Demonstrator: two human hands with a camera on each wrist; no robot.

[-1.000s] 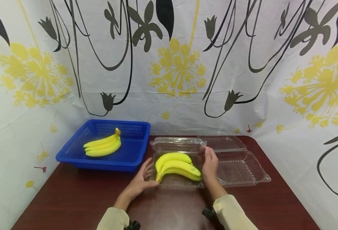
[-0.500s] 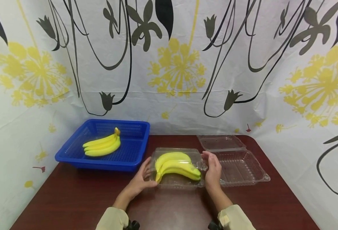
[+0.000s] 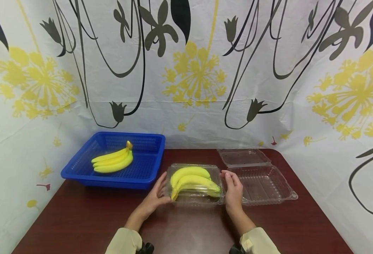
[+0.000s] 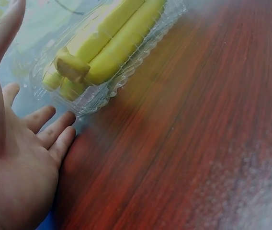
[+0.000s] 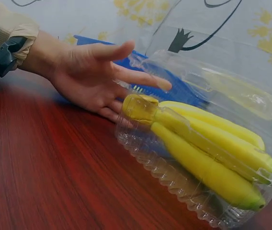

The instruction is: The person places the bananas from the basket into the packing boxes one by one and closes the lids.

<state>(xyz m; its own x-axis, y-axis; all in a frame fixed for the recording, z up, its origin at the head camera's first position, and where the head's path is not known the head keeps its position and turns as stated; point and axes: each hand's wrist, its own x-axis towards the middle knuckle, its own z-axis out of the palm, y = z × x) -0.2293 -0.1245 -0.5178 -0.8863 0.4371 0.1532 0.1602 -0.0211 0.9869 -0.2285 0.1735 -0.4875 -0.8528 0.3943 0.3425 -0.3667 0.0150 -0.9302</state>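
A clear plastic clamshell container (image 3: 191,202) stands on the table in the head view, a bunch of yellow bananas (image 3: 192,181) inside it. Its transparent lid (image 3: 202,169) extends over the fruit; whether it meets the base all round, I cannot tell. My left hand (image 3: 154,197) is at the container's left side, fingers spread and nearly straight, as the left wrist view confirms. On the opposite side, my right hand (image 3: 234,192) has its fingers extended by the lid's right edge. Only a blurred sliver of that hand shows in the right wrist view.
A blue plastic basket (image 3: 148,181) at the back left holds another banana bunch (image 3: 114,160). Right of the hands, a second clear clamshell (image 3: 269,183) lies with its lid folded back. The dark red wooden table (image 3: 192,229) meets a flower-patterned cloth (image 3: 192,130) behind.
The lid has swung forward from its folded-back position to over the bananas. My right hand has shifted slightly right and down; the left has hardly moved.
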